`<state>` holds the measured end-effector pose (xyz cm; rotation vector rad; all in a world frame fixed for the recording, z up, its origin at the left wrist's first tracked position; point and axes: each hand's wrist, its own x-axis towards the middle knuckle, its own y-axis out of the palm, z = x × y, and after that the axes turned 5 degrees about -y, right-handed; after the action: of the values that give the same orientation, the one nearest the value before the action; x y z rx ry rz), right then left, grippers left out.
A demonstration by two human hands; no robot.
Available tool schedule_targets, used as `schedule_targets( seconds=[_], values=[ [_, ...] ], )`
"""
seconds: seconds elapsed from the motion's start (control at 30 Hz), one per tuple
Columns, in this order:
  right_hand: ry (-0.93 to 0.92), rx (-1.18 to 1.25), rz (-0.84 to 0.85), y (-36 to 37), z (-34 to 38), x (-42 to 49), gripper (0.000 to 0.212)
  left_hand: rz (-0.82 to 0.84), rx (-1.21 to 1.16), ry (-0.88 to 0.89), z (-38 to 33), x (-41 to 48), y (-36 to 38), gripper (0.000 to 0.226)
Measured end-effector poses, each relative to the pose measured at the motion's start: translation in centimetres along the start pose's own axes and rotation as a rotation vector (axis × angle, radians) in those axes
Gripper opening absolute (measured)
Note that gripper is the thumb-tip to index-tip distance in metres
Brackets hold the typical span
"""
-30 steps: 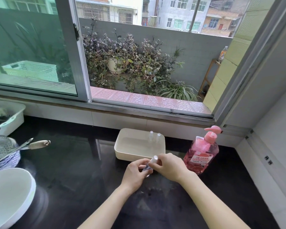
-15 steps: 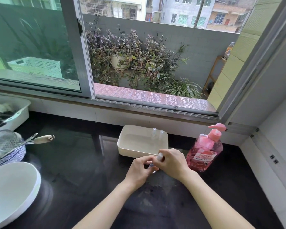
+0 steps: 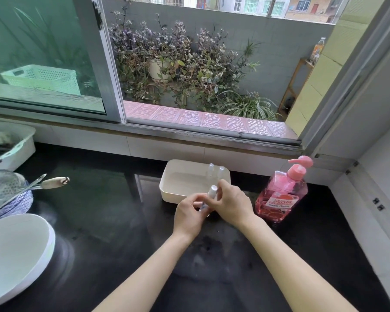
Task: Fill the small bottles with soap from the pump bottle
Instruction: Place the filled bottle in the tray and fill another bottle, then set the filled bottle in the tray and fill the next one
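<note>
A small clear bottle (image 3: 210,194) with a white cap is held between both hands over the black counter. My left hand (image 3: 189,213) grips its lower body; my right hand (image 3: 231,202) curls around its upper part near the cap. Behind the hands stands a white rectangular tray (image 3: 173,185) with two more small clear bottles (image 3: 215,172) upright at its far right. A pink pump bottle (image 3: 282,194) of soap stands to the right of my right hand, apart from it.
A white round basin (image 3: 14,253) sits at the front left. A patterned bowl with a strainer and utensils (image 3: 9,194) and a white bin (image 3: 11,145) stand at the left. The window ledge (image 3: 189,136) runs behind; a white wall closes the right side.
The view has tilted down slightly. Both hands have kept hold of the small bottle, which now stands more upright with its cap showing above the fingers.
</note>
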<state>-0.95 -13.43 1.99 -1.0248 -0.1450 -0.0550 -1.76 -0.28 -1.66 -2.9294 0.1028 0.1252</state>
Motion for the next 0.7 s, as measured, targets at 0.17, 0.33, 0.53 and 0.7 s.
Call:
schedule_targets(
  seconds=[0.17, 0.33, 0.53, 0.7],
  values=[
    [-0.065, 0.056, -0.002, -0.8, 0.4, 2.2, 0.028, 0.062, 0.057, -0.013, -0.3, 1.5, -0.9, 0.043],
    [-0.022, 0.054, -0.058, -1.3, 0.3, 6.2, 0.026, -0.017, 0.105, -0.019, 0.2, 2.4, -2.2, 0.063],
    [0.025, -0.046, -0.062, 0.4, 0.1, 11.1, 0.022, -0.100, 0.128, -0.036, 0.5, 3.4, -3.5, 0.052],
    [-0.026, -0.233, -0.013, 2.6, -0.3, 13.8, 0.028, -0.133, 0.162, -0.036, 0.5, 4.4, -4.3, 0.051]
  ],
)
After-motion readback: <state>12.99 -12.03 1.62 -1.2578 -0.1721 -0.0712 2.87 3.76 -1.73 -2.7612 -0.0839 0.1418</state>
